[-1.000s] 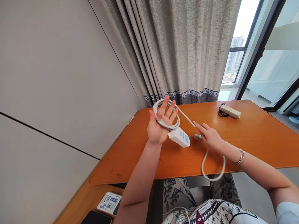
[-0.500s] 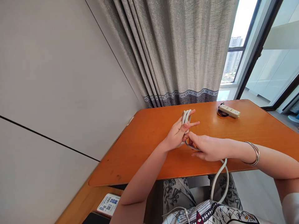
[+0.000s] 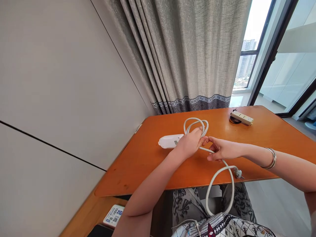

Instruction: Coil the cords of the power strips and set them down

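Observation:
My left hand (image 3: 192,142) is closed on the coiled loops of a white power cord (image 3: 194,118), just above the table. A white power strip (image 3: 169,141) lies left of that hand, its right end hidden behind it. My right hand (image 3: 221,149) pinches the same cord a little to the right, its fingertips close to those of my left hand. From there the cord drops in a large loop past the table's front edge toward my lap. Its plug (image 3: 238,173) rests near that edge.
A second, cream power strip (image 3: 242,117) with a black cord (image 3: 235,120) lies at the back right of the orange-brown table (image 3: 138,158). A wall (image 3: 61,82) borders the left side, a curtain (image 3: 192,65) hangs behind. A white labelled box (image 3: 113,214) sits lower left.
The cord loops have come off my left hand's outstretched fingers and are now gripped in it, lower and flatter. The white power strip and the plug have come into view.

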{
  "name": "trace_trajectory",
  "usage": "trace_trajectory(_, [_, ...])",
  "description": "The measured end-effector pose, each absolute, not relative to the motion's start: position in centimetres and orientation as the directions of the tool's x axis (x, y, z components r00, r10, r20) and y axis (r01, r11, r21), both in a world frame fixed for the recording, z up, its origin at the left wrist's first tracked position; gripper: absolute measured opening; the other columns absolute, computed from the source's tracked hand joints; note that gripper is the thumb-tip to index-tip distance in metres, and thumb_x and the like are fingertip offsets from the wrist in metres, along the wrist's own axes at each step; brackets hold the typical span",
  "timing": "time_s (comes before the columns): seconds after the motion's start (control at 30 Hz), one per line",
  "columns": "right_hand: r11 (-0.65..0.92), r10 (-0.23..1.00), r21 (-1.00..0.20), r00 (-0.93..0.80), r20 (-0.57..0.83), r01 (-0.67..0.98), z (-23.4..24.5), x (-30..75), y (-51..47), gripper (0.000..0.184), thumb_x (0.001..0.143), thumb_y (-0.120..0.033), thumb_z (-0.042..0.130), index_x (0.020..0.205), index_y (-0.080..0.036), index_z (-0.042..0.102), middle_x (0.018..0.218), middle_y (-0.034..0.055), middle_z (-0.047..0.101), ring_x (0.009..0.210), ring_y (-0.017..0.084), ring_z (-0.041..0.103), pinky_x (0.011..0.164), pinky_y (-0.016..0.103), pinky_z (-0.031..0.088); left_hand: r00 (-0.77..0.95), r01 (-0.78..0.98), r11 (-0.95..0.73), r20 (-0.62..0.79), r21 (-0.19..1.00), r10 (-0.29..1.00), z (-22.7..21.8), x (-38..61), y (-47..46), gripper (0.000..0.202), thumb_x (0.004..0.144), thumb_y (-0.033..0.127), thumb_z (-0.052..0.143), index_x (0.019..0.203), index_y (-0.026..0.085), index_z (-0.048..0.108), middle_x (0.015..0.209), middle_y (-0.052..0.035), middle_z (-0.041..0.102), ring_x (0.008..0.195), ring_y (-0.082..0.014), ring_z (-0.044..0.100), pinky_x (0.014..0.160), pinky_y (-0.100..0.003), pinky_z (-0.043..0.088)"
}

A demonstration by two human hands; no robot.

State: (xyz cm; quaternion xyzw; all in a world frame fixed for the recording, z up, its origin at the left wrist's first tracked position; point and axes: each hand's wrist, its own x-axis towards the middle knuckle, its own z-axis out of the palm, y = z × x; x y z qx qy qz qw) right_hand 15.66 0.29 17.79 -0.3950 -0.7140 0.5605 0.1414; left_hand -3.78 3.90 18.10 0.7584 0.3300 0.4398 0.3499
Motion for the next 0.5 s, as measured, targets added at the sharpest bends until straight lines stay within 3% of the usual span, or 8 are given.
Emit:
trace_trajectory(0.07, [0.107,0.753,-0.86,-0.605,-0.258,0.5,17.9,16.4,0.5,0.027,0.086,-0.035,0.064,0.101,-0.02,0.048,0.064,-0.0061,0.052,0.052,0.01,0.046,0.05,0.023,0.037,0.372,0.216,-0.513,0.416,0.831,0.83,18.3,-4.3,4.4,0.022,0.076,0.025,0.077,0.065,0.022,0.058,0.066,-0.0006,0.05,0.058,-0.016,0.046,0.055,-0.022,0.036])
trace_trajectory(0.17, [0.418,0.85,-0.635,-0.526,0.022,0.65,18.5,17.3,0.8,0.016,0.094,-0.032,0.054,0.083,-0.02,0.053,0.065,-0.0018,0.053,0.055,0.011,0.047,0.053,0.024,0.032,0.512,0.161,-0.489,0.351,0.857,0.784,18.5,-4.9,4.6,0.03,0.083,0.032,0.07,0.059,0.021,0.057,0.058,0.0008,0.048,0.05,-0.0125,0.038,0.048,-0.021,0.029])
trace_trajectory(0.23, [0.565,0.821,-0.429,-0.531,0.21,0.705,19.0,17.7,1.2,0.011,0.095,-0.027,0.051,0.088,-0.021,0.057,0.075,0.0021,0.061,0.061,0.013,0.052,0.057,0.025,0.031,0.67,0.127,-0.398,0.217,0.909,0.71,18.6,-5.0,4.4,0.036,0.09,0.045,0.06,0.064,0.019,0.061,0.057,-0.0001,0.052,0.046,-0.0108,0.038,0.044,-0.022,0.026])
trace_trajectory(0.33, [0.694,0.716,-0.242,-0.61,0.34,0.678,19.4,18.0,2.1,0.011,0.095,-0.028,0.052,0.097,-0.02,0.058,0.086,0.0056,0.065,0.07,0.016,0.056,0.059,0.025,0.032,0.808,0.12,-0.158,-0.004,0.98,0.589,18.3,-4.8,4.0,0.051,0.09,0.064,0.048,0.072,0.018,0.059,0.054,-0.0008,0.055,0.037,-0.0077,0.033,0.038,-0.022,0.021])
trace_trajectory(0.4, [0.743,0.661,-0.207,-0.649,0.377,0.637,19.6,18.1,2.5,0.017,0.095,-0.036,0.054,0.097,-0.02,0.058,0.085,0.0057,0.064,0.07,0.016,0.056,0.06,0.025,0.033,0.863,0.067,-0.008,-0.054,0.998,0.502,18.1,-4.7,4.0,0.056,0.083,0.073,0.052,0.072,0.018,0.053,0.048,0.0017,0.051,0.033,-0.0057,0.027,0.036,-0.02,0.019])
trace_trajectory(0.5, [0.755,0.654,-0.282,-0.646,0.394,0.593,20.1,18.2,2.5,0.041,0.088,-0.055,0.062,0.106,-0.018,0.058,0.089,0.0058,0.063,0.067,0.014,0.053,0.059,0.025,0.034,0.929,-0.021,0.17,-0.044,0.985,0.367,17.7,-4.8,3.8,0.056,0.074,0.071,0.065,0.069,0.02,0.044,0.04,0.0081,0.039,0.029,-0.003,0.019,0.032,-0.018,0.018])
